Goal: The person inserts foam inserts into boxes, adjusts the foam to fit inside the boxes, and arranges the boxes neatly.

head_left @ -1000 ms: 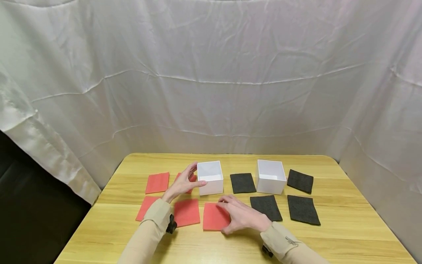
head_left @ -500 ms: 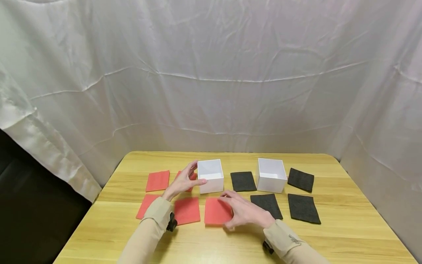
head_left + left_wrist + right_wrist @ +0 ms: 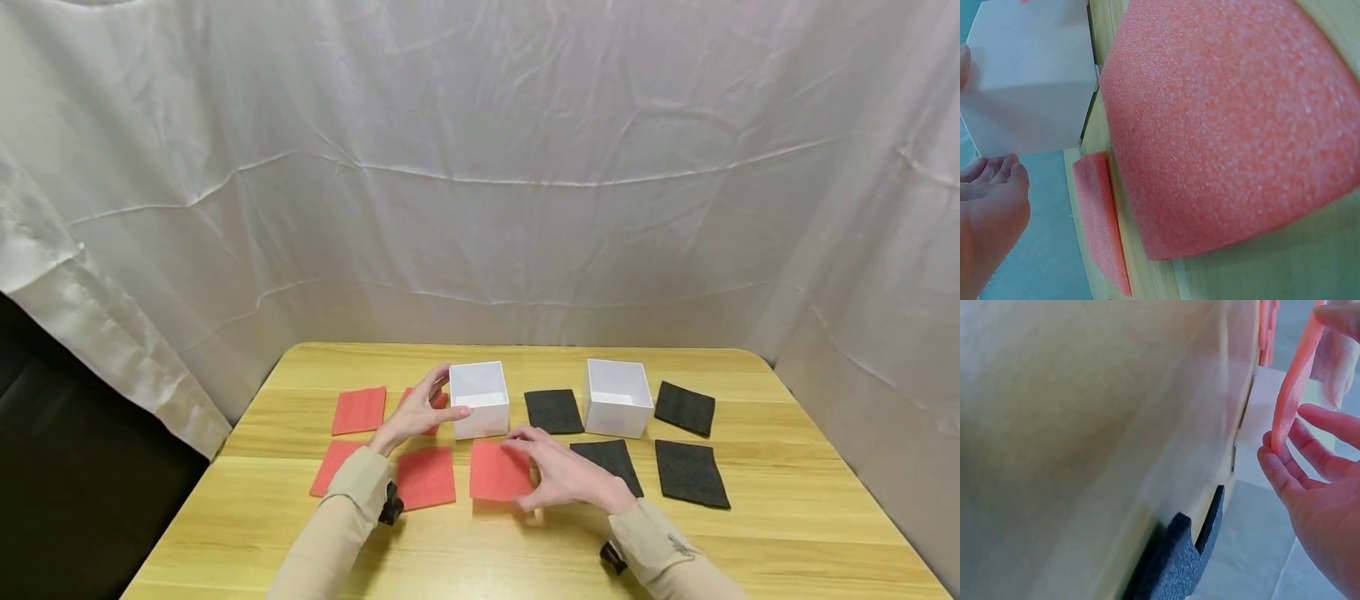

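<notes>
My left hand point(image 3: 418, 414) holds the left white open-topped box point(image 3: 482, 422), thumb at its front wall and fingers along its left side. In the left wrist view, the fingertips point(image 3: 1010, 167) touch a wall of that box. My right hand point(image 3: 564, 473) grips a red foam square point(image 3: 495, 471) by its edges between thumb and fingers. The right wrist view shows this foam square point(image 3: 1294, 394) edge-on, raised above the table. It hangs just in front of the left box in the head view.
Several red foam squares point(image 3: 426, 477) lie at the left, partly behind my left arm. Several black foam squares point(image 3: 691, 473) lie at the right around a second white box point(image 3: 617, 421). A pale curtain point(image 3: 525, 208) hangs behind the wooden table point(image 3: 480, 567).
My right hand has lifted the red foam square off the table and moved it slightly forward and right, toward the left box. My left hand has stayed on the box.
</notes>
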`<act>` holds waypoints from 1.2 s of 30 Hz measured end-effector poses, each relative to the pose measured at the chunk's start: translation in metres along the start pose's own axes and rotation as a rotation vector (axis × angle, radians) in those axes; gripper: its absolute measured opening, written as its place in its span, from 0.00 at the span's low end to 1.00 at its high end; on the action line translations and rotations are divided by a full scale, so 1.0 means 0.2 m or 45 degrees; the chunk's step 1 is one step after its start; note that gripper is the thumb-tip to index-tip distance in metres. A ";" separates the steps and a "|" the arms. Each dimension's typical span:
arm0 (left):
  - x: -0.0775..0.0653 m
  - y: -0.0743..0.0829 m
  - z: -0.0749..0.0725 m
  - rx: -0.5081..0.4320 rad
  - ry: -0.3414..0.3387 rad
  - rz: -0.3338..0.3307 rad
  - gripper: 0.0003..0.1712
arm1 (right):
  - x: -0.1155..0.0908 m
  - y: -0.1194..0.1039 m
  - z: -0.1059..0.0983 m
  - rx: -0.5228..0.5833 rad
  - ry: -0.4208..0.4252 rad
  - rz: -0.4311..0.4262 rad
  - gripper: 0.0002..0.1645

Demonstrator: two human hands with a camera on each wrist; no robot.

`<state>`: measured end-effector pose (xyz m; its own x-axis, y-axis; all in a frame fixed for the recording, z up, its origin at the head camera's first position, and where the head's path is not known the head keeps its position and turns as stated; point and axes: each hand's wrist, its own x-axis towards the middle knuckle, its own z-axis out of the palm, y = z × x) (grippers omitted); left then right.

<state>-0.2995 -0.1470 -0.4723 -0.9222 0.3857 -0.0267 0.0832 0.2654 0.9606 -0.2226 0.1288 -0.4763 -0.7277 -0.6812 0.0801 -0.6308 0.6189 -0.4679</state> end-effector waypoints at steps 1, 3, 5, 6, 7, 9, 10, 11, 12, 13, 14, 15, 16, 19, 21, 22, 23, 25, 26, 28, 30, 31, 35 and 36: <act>0.00 0.00 0.00 0.004 0.003 -0.005 0.59 | 0.00 0.00 -0.01 0.010 0.009 -0.003 0.46; 0.00 0.00 0.00 0.010 0.006 -0.010 0.59 | 0.00 0.01 -0.02 0.040 0.025 -0.011 0.45; 0.00 0.00 0.00 0.012 0.005 -0.014 0.59 | 0.00 0.02 -0.03 0.057 0.037 -0.017 0.45; 0.00 0.00 0.00 0.015 0.002 -0.012 0.59 | 0.00 0.02 -0.03 0.063 0.040 -0.020 0.44; 0.00 0.00 0.00 0.015 0.003 -0.015 0.60 | 0.00 0.02 -0.03 0.068 0.044 -0.021 0.44; -0.01 0.00 0.00 0.016 -0.003 -0.008 0.59 | 0.00 0.03 -0.04 0.060 0.052 -0.029 0.44; -0.01 0.00 0.00 0.016 -0.004 -0.008 0.59 | 0.00 0.03 -0.04 0.057 0.058 -0.034 0.43; -0.01 0.00 0.00 0.016 -0.004 -0.005 0.59 | 0.00 0.03 -0.04 0.059 0.059 -0.031 0.43; -0.01 0.00 0.00 0.015 -0.007 -0.004 0.59 | -0.01 0.03 -0.04 0.062 0.061 -0.029 0.43; -0.01 0.00 0.00 0.010 -0.010 -0.004 0.58 | -0.01 0.03 -0.05 0.064 0.066 -0.030 0.43; -0.01 0.00 0.00 0.009 -0.014 -0.001 0.58 | -0.01 0.03 -0.05 0.071 0.071 -0.032 0.43; -0.01 0.00 0.00 0.008 -0.016 -0.002 0.58 | -0.01 0.03 -0.05 0.078 0.075 -0.030 0.43; -0.01 -0.01 0.00 0.009 -0.018 -0.001 0.58 | -0.02 0.03 -0.05 0.092 0.079 -0.032 0.43; -0.01 -0.01 0.00 0.009 -0.028 0.006 0.58 | -0.02 0.03 -0.06 0.132 0.105 -0.055 0.42; -0.01 -0.01 -0.01 0.011 -0.034 0.017 0.58 | -0.02 0.03 -0.06 0.194 0.115 -0.064 0.41; -0.01 -0.01 -0.01 0.009 -0.038 0.022 0.58 | -0.02 0.03 -0.07 0.235 0.117 -0.066 0.41; -0.01 -0.01 -0.01 0.004 -0.041 0.025 0.58 | -0.02 0.03 -0.07 0.272 0.121 -0.066 0.40; -0.01 -0.01 -0.01 0.003 -0.049 0.029 0.57 | -0.01 0.03 -0.08 0.321 0.128 -0.056 0.39; -0.01 -0.01 -0.01 0.005 -0.052 0.030 0.57 | -0.01 0.03 -0.09 0.351 0.130 -0.051 0.39; -0.01 -0.01 -0.01 0.011 -0.056 0.026 0.57 | -0.01 0.04 -0.09 0.368 0.148 -0.046 0.38; -0.01 0.00 -0.01 0.026 -0.059 0.027 0.58 | -0.01 0.04 -0.10 0.370 0.168 -0.051 0.38; -0.01 0.00 -0.01 0.030 -0.058 0.022 0.58 | -0.01 0.04 -0.10 0.376 0.177 -0.054 0.38; -0.02 0.00 -0.01 0.042 -0.051 0.002 0.58 | 0.00 0.05 -0.11 0.487 0.184 -0.060 0.37; -0.02 0.00 -0.01 0.042 -0.050 -0.004 0.59 | 0.00 0.05 -0.11 0.532 0.182 -0.059 0.37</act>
<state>-0.2960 -0.1502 -0.4707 -0.9070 0.4190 -0.0413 0.0933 0.2957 0.9507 -0.2357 0.1430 -0.4624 -0.7498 -0.6251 0.2167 -0.5221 0.3580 -0.7741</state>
